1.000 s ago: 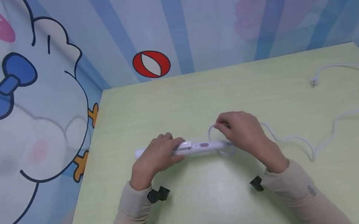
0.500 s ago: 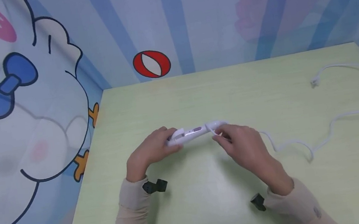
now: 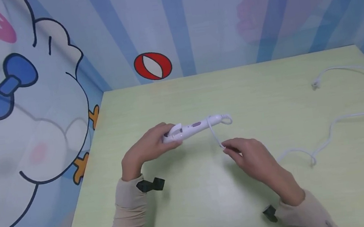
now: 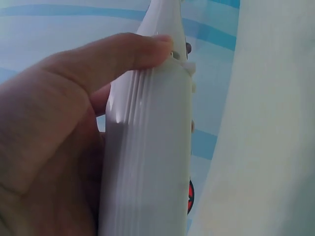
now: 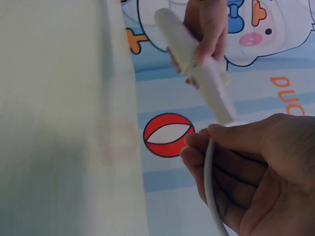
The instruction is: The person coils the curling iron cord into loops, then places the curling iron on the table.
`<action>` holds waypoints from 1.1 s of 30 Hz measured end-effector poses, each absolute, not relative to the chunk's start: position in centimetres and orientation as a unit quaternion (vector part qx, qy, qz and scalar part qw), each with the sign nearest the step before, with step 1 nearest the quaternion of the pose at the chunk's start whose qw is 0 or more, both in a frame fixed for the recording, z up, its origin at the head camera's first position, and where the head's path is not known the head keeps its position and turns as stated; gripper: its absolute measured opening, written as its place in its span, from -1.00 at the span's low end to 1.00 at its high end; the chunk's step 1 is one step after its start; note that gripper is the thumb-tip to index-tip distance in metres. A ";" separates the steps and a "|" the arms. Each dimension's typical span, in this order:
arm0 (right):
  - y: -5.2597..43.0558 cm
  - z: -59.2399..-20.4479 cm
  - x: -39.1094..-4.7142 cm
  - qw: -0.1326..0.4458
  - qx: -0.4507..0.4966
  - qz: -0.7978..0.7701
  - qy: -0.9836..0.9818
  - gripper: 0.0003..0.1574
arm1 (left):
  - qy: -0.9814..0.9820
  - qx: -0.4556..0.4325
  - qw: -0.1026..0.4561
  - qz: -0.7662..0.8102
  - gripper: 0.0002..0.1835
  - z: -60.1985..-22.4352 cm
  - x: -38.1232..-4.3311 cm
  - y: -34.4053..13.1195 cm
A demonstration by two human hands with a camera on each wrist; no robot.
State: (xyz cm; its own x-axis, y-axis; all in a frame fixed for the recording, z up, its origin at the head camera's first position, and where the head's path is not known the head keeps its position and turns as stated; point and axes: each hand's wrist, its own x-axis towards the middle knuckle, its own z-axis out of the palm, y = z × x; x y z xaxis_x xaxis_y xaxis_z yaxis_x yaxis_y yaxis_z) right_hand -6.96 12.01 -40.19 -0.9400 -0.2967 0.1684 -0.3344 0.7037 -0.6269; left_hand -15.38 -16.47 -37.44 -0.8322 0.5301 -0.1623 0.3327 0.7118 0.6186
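A white hair iron [image 3: 189, 130] with a purple switch is held at its wider part by my left hand [image 3: 149, 142], tilted up toward the right. In the left wrist view my thumb lies across the iron's ridged white body [image 4: 147, 147]. The white cord [image 3: 214, 134] loops at the handle's end and passes over the handle. My right hand [image 3: 256, 159] pinches that cord between thumb and fingertips, below and right of the handle. In the right wrist view the cord [image 5: 208, 184] runs down across the palm.
The cord's loose length [image 3: 329, 137] trails over the pale green table [image 3: 234, 95] to the right edge. A white plug [image 3: 316, 84] lies at the back right. A printed cartoon wall [image 3: 211, 22] borders the table at the back and left.
The left hand has raised the iron and tilted its handle end away. The right hand has drawn the cord over the handle, then down and toward the body.
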 end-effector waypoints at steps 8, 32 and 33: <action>14.3 -41.7 -9.3 -0.029 0.185 0.381 -0.905 -0.78 | 0.894 0.282 0.155 0.313 -0.59 -36.7 -15.1 -16.2; 16.2 -35.5 -15.3 -0.115 0.237 0.295 -0.918 -0.87 | 0.901 0.341 0.173 0.205 -0.61 -34.4 -12.3 -14.5; 16.0 -35.2 -15.3 -0.112 0.238 0.287 -0.921 -0.87 | 0.903 0.340 0.173 0.195 -0.60 -34.4 -12.3 -14.4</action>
